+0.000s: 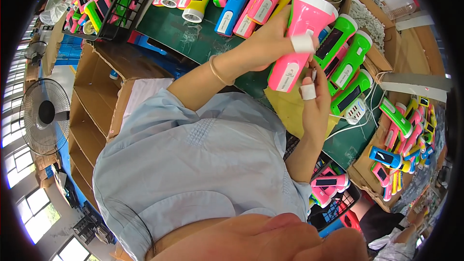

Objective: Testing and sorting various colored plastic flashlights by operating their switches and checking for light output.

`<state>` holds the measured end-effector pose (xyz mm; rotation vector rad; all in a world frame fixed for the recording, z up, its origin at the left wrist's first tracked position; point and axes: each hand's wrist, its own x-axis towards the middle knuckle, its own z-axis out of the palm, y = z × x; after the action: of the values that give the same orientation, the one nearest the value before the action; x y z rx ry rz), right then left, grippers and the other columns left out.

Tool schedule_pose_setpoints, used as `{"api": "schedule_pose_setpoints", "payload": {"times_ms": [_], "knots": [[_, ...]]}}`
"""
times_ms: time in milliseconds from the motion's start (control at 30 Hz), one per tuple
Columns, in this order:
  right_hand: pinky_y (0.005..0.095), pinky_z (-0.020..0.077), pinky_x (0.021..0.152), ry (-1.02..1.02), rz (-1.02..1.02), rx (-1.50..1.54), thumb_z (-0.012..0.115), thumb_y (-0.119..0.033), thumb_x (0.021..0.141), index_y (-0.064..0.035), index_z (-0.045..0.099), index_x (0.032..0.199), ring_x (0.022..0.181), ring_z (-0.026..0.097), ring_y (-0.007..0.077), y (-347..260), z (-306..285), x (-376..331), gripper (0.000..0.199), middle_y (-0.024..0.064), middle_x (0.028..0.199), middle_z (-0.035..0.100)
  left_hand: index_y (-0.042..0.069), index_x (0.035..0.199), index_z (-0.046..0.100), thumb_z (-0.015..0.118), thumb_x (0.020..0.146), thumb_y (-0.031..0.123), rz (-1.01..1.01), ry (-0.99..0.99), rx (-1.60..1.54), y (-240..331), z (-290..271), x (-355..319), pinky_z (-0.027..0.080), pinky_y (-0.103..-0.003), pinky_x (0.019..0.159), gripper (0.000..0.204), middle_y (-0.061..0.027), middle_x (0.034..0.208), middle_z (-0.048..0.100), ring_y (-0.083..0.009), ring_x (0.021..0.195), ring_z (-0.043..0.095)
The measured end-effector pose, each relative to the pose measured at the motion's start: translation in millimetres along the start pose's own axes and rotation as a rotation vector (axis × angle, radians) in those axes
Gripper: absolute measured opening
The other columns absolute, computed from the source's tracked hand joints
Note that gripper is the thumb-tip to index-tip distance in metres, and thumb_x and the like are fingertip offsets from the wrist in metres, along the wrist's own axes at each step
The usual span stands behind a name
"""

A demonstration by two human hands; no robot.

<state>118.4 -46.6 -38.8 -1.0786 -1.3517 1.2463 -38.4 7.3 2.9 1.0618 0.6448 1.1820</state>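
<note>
Pink flashlight (296, 43) — white lens rim at the upper end, white label near the butt — held tilted above the green bench, gripped mid-body between both hands.

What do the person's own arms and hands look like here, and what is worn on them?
Both forearms are bare below the short sleeves of a pale blue-grey top. The left hand has a thin bangle at the wrist and white tape round one finger. The right hand has white tape round a finger too. No gloves.
</note>
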Motion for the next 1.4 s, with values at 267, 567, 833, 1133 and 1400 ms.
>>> {"api": "schedule_pose_setpoints", "payload": {"times_ms": [267, 567, 833, 1133, 1400], "knots": [[0.0181, 0.0348, 0.058, 0.174, 0.135, -0.101, 0.054, -0.013, 0.087, 0.0030, 0.061, 0.091, 0.065, 0.045, 0.0044, -7.1, -16.4, -11.5, 0.017, -0.0007, 0.073, 0.054, -0.004, 0.121, 0.033, 0.068, 0.072, 0.024, -0.017, 0.022, 0.537, 1.4, -3.4, -6.1, 0.048, -0.031, 0.067, 0.067, -0.0125, 0.088, 0.059, -0.0196, 0.077, 0.059], [0.0192, 0.0347, 0.056, 0.075, -0.130, 0.012, 0.052, -0.016, 0.088, 0.0031, 0.057, 0.083, 0.064, 0.044, 0.0052, -48.4, -21.2, 4.1, 0.020, 0.0001, 0.070, 0.054, -0.002, 0.131, 0.024, 0.068, 0.072, 0.016, 0.023, -0.185, 0.603, 7.3, 0.7, -4.4, 0.041, -0.032, 0.089, 0.076, -0.0141, 0.113, 0.050, -0.0200, 0.100, 0.052], [0.0258, 0.0311, 0.045, 0.076, -0.166, -0.554, 0.059, -0.012, 0.083, 0.0009, 0.056, 0.075, 0.049, 0.040, 0.0104, -57.8, -18.6, 12.3, 0.016, 0.0059, 0.056, 0.046, -0.004, 0.120, 0.038, 0.070, 0.066, 0.025, -0.001, -0.063, 0.824, -5.1, 13.2, -11.5, 0.044, -0.033, 0.078, 0.068, -0.0162, 0.098, 0.056, -0.0242, 0.091, 0.056], [0.0314, 0.0401, 0.051, 0.139, -0.243, -0.595, 0.050, -0.010, 0.084, 0.0002, 0.057, 0.086, 0.056, 0.051, 0.0180, -38.2, 1.4, 14.6, 0.012, 0.0124, 0.069, 0.055, -0.010, 0.106, 0.034, 0.065, 0.067, 0.018, 0.300, -0.059, 1.037, -7.7, -1.1, -6.6, 0.046, -0.044, 0.065, 0.057, -0.0298, 0.086, 0.053, -0.0424, 0.079, 0.056], [0.0199, 0.0153, 0.040, 0.721, 0.004, 0.084, 0.046, -0.029, 0.091, -0.0074, 0.044, 0.069, 0.045, 0.023, 0.0034, -8.4, -92.8, 3.5, 0.031, -0.0050, 0.054, 0.024, -0.005, 0.102, 0.043, 0.065, 0.065, 0.015, 0.675, 0.886, 1.549, 234.4, -251.4, 55.0, 0.044, -0.045, 0.070, 0.047, -0.0265, 0.085, 0.055, -0.0415, 0.086, 0.055]]}}
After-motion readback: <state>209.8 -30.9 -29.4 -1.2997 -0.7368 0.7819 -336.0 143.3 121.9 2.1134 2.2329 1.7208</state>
